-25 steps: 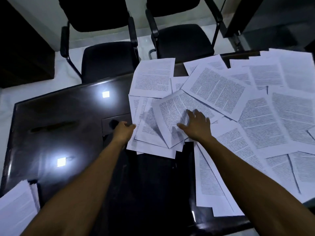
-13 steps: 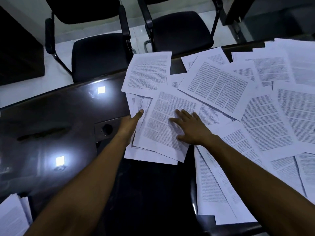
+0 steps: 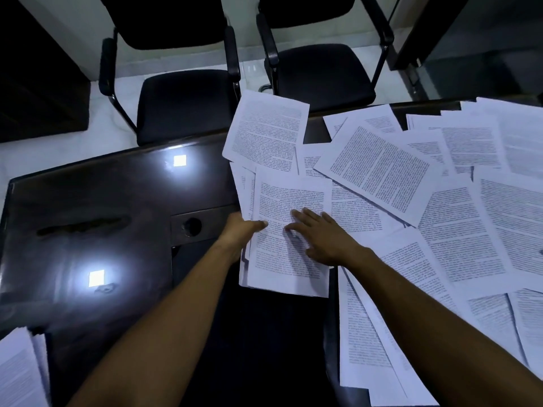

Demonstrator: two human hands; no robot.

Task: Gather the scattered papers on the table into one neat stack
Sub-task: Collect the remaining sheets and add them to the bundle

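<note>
Dark and glossy, the table (image 3: 88, 207) reflects two square ceiling lights out to the left of the left hand (image 3: 239, 230), and two black chairs (image 3: 188, 104) stand at its far edge beyond both hands. Between the hands lies a small gathered pile of printed sheets (image 3: 286, 245), roughly squared, its edges not quite flush. The left hand grips the pile's left edge, thumb lying on the top sheet and fingers hidden beneath. The right hand (image 3: 323, 239) rests flat and open on the same top sheet, fingers spread and pressing down. To the right of the right hand, and beyond it, loose printed pages (image 3: 458, 218) overlap at all angles. Another stack of paper (image 3: 20, 374) sits near the left elbow.
</note>
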